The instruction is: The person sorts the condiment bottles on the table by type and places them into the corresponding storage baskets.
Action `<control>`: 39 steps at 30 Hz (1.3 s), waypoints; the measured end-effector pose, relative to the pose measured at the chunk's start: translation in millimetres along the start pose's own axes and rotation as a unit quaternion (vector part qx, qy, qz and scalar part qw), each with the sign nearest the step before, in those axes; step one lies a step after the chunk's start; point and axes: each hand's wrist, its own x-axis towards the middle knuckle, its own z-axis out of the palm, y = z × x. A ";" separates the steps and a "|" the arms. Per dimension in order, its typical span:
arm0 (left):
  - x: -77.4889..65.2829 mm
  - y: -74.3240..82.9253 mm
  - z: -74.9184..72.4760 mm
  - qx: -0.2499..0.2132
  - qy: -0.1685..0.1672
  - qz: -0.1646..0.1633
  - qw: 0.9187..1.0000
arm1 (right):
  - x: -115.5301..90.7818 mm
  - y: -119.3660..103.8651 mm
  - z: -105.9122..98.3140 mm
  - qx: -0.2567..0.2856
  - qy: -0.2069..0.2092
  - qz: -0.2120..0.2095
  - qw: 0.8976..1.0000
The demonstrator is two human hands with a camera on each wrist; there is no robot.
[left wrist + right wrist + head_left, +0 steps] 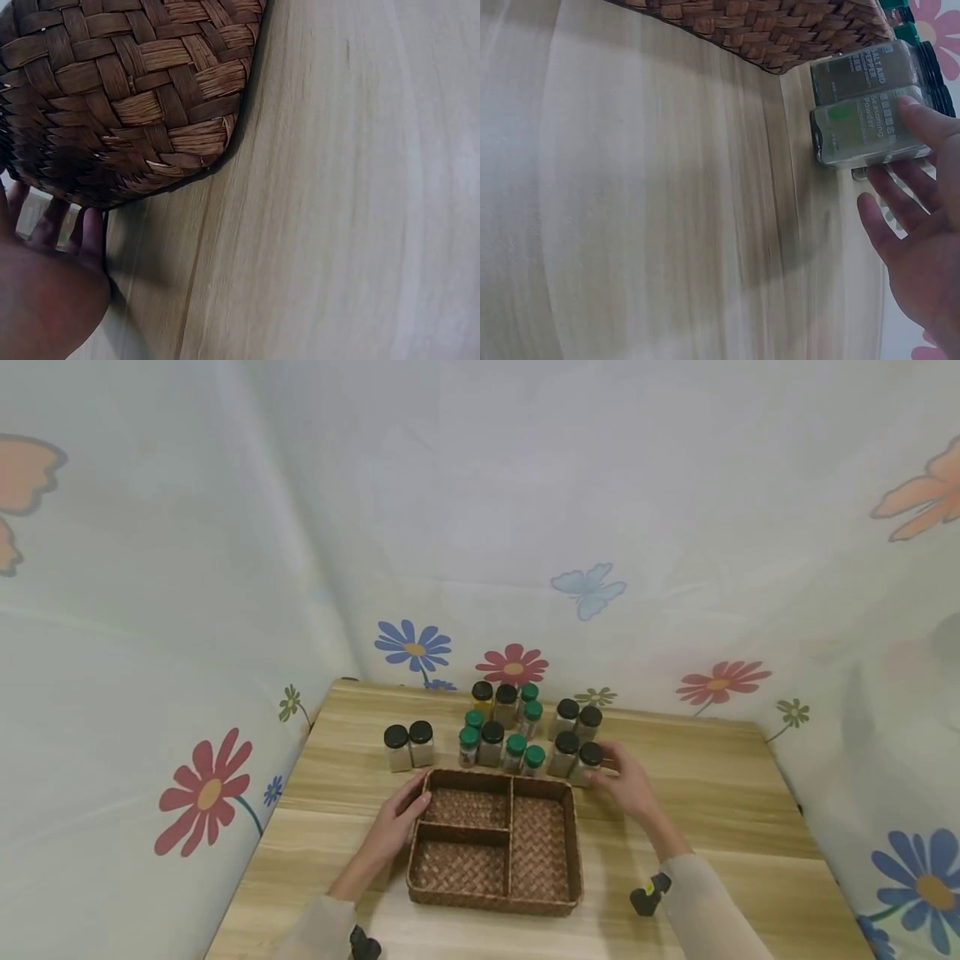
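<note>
A brown woven basket (491,902) with three compartments, all bare inside, sits on the wooden table. My left hand (393,822) grips its back left corner, thumb over the rim and fingers along the outer wall. At the basket's back right, my right hand (624,783) holds a clear, black-lidded seasoning jar (585,768) between thumb and fingers. The right wrist view shows the thumb on its "Seasoning Powder" label (859,127). A salt and pepper jar (862,71) stands right beside it. Dark weave fills the upper left of the left wrist view, above the left hand's fingers (91,232).
Behind the basket stand several black-lidded jars (491,743) and smaller green-lidded bottles (468,747). Two black-lidded jars (408,747) stand apart to the left. A white curtain (480,527) with printed flowers and butterflies hangs close along the table's back and sides.
</note>
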 end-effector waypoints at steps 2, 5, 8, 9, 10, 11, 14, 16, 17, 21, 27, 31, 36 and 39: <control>0.0 -0.5 -0.3 0.001 0.000 -0.001 1.000 | 2.6 1.2 -0.3 -0.001 -0.002 0.003 1.000; 0.2 -1.9 -0.4 0.001 0.005 -0.008 1.000 | 4.9 1.4 -1.3 -0.005 -0.008 0.013 1.000; -0.4 -2.6 0.1 0.002 0.012 -0.015 1.000 | 5.1 2.0 -1.7 -0.018 -0.015 0.016 1.000; -0.6 -2.7 0.4 0.003 0.014 -0.015 1.000 | 4.7 2.2 -1.7 -0.021 -0.015 0.021 0.999; -0.8 -2.7 0.4 0.004 0.014 -0.014 1.000 | 4.6 1.7 -1.3 -0.028 -0.015 0.022 0.999; -1.0 -2.5 0.4 0.007 0.015 -0.011 1.000 | 4.3 1.2 -0.8 -0.034 -0.015 0.023 0.999; -1.4 -1.9 0.1 0.010 0.018 -0.006 1.000 | 2.9 -0.6 1.1 -0.048 -0.013 0.023 0.999; -2.0 -1.4 -0.3 0.012 0.018 -0.003 1.000 | 2.1 -2.6 3.2 -0.048 -0.008 0.024 0.998; -2.1 -1.3 -0.4 0.012 0.019 -0.004 1.000 | 1.2 -4.1 3.7 -0.048 -0.007 0.020 0.999; -2.7 -0.8 -0.8 0.007 0.018 -0.008 1.000 | 0.3 -6.7 6.6 -0.035 0.003 0.024 0.999; -0.7 -2.6 1.1 -0.003 0.018 -0.014 1.000 | -1.4 -7.7 6.9 -0.026 0.009 0.037 0.999; -0.1 -1.2 2.2 -0.006 0.023 -0.016 1.000 | -1.9 -8.9 5.6 -0.026 0.012 0.031 0.999; -0.9 0.9 2.4 -0.005 0.025 -0.017 1.000 | -3.5 -8.6 2.1 -0.044 0.010 -0.004 0.999; -1.3 1.5 1.9 -0.003 0.025 -0.015 1.000 | -6.5 -9.2 -2.0 -0.055 0.010 -0.016 0.998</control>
